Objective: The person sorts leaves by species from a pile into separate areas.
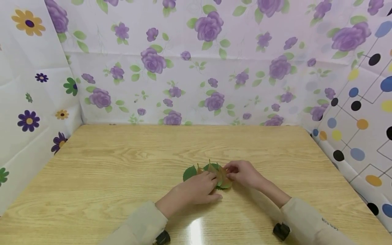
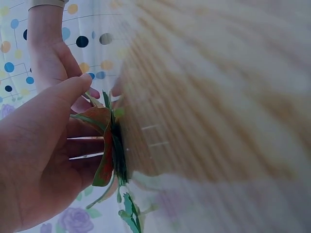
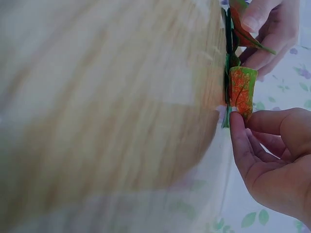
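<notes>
A cluster of leaves lies on the wooden table in the head view, a green leaf (image 1: pixel 189 173) at its left end and a brownish leaf (image 1: pixel 222 174) toward the right. My left hand (image 1: pixel 196 189) rests over the cluster, palm down, thumb held apart. Seen from the left wrist, a curled reddish-green leaf (image 2: pixel 104 162) stands against the fingers of that hand. At the right end, my right hand (image 1: pixel 246 174) pinches the edge of an orange-green leaf (image 3: pixel 241 90) between thumb and forefinger. The left hand covers part of the cluster.
The wooden table (image 1: pixel 122 163) meets a purple-flowered cloth (image 1: pixel 183 85) at the back. Flower-printed cloth (image 1: pixel 27 88) borders the left side and dotted cloth (image 1: pixel 352 136) the right. Dark wrist devices show below both sleeves near the front.
</notes>
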A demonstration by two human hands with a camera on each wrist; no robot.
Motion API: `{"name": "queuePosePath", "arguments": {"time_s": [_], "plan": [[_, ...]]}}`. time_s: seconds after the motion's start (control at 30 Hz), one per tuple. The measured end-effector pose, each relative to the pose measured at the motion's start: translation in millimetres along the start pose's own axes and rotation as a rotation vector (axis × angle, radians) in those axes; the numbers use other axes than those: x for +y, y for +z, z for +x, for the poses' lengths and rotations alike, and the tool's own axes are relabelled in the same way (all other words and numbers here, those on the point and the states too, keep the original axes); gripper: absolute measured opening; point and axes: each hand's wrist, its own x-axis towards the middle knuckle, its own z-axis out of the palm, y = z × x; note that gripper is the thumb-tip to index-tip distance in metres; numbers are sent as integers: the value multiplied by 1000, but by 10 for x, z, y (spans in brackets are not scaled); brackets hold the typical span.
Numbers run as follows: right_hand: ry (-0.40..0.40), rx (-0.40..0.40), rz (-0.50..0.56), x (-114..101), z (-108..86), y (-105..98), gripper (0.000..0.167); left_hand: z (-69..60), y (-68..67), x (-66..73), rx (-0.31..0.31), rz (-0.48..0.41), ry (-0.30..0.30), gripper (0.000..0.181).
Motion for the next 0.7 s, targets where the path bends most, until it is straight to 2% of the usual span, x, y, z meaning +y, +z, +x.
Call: {"name": "queuePosePath", "arguments": {"time_s": [0.33,0.57,0.7], "plan": [[-12,54,-38,12,55,-174,10,12,6,-7,5,12,2,52],[18,89,-33,45,160,-348,10,12,-10,-19,-38,-21,-9,63],[50,102,-5,79,219,-464,12,18,-10,-30,-51,-29,-6,60]]}}
